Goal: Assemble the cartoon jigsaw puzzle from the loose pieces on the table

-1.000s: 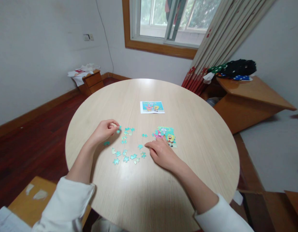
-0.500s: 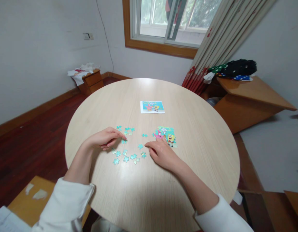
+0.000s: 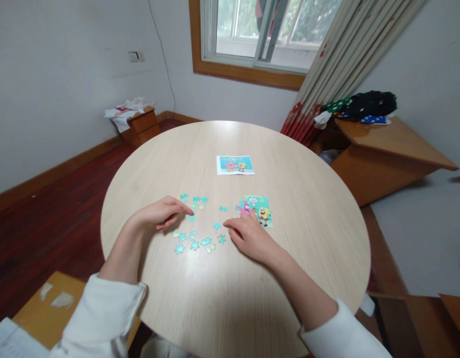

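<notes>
My left hand [image 3: 166, 211] reaches in over the loose puzzle pieces, index finger stretched out and the other fingers curled loosely beneath. Its fingertip is just above or touching a turquoise puzzle piece [image 3: 191, 218]; which, I cannot tell. My right hand [image 3: 247, 234] rests at the lower left of a partly joined jigsaw puzzle [image 3: 264, 204] with cartoon figures, covering part of it. Its fingers are spread with nothing seen between them. Close to its thumb side lies a single blue piece [image 3: 217, 226]. Another pair of pieces [image 3: 223, 209] lies left of the joined part.
A printed reference picture [image 3: 235, 165] lies farther back on the round wooden table [image 3: 289, 278]. Several loose pieces [image 3: 194, 245] are spread nearer to me. A wooden stool [image 3: 46, 303] stands at lower left, and a tilted cabinet [image 3: 386, 159] with cloth on it at right.
My left index fingertip has shifted slightly back to the left, showing more of the turquoise piece under it. My right hand has stayed in place.
</notes>
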The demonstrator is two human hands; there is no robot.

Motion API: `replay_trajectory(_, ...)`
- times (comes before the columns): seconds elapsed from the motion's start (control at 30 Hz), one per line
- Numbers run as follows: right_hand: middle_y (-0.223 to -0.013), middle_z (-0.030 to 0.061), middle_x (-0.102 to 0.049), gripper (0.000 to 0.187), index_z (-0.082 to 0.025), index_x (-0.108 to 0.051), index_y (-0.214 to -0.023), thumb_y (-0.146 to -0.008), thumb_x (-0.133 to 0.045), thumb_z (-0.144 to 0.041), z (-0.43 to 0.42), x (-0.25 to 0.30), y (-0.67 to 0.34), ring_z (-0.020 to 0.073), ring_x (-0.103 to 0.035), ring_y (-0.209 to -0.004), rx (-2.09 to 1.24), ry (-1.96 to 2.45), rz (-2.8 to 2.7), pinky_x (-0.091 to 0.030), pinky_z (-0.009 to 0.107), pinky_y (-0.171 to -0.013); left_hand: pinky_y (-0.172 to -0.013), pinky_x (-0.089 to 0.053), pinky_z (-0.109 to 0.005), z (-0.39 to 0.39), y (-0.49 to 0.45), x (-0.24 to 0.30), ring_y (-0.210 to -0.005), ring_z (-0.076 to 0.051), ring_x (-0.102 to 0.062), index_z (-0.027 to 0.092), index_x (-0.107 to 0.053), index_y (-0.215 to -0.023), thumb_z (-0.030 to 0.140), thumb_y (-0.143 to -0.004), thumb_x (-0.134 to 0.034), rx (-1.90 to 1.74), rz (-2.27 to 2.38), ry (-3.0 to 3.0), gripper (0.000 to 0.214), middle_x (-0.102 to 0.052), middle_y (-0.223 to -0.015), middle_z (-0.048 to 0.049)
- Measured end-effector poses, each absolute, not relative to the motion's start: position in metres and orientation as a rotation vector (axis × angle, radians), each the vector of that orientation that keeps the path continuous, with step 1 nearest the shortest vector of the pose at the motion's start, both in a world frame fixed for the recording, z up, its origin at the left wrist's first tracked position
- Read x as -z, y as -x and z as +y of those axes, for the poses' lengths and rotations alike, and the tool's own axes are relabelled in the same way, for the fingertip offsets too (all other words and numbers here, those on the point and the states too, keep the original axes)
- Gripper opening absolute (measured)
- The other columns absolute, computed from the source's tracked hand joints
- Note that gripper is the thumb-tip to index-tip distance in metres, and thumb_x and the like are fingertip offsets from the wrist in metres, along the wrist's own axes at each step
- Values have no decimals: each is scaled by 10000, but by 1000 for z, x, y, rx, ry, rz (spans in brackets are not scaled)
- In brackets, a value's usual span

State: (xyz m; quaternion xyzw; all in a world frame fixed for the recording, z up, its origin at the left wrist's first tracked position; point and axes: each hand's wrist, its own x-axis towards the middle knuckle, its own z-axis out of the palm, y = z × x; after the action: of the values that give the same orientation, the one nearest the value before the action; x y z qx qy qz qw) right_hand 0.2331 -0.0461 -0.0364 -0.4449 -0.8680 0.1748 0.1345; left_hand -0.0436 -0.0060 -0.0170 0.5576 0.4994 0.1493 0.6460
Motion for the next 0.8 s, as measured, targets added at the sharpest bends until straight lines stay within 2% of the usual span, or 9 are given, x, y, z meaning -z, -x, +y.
replay_trajectory(0.3, -920, 60, -697, 244, -192, -658, -1032, -911, -451, -149, -47, 36, -234, 207, -551, -885, -503, 1284, -2507, -339, 380, -884, -321, -224, -194, -6, 42, 15, -251, -66, -297, 102, -645, -1011, 224, -844, -454, -341, 1237, -1264, 281, -383, -340, 83)
replay_trajectory(0.53, -918, 59, -694, 244, -196, -657, -1026, -907, -450, -144, -46, 37, -234, 201, -549, -878, -503, 1280, -2505, -344, 371, -873, -329, -223, -205, -8, 37, 16, -255, -80, -284, 49, -532, -1264, 226, -854, -432, -409, 1264, -1210, 458, -366, -335, 94)
replay_trajectory(0.8, -915, 60, -690, 235, -192, -654, -1031, -913, -454, -156, -46, 37, -234, 205, -549, -882, -492, 1285, -2511, -353, 368, -866, -336, -224, -206, -9, 36, 16, -258, -83, -279, 27, -524, -1284, 204, -855, -409, -418, 1245, -1205, 479, -353, -317, 87)
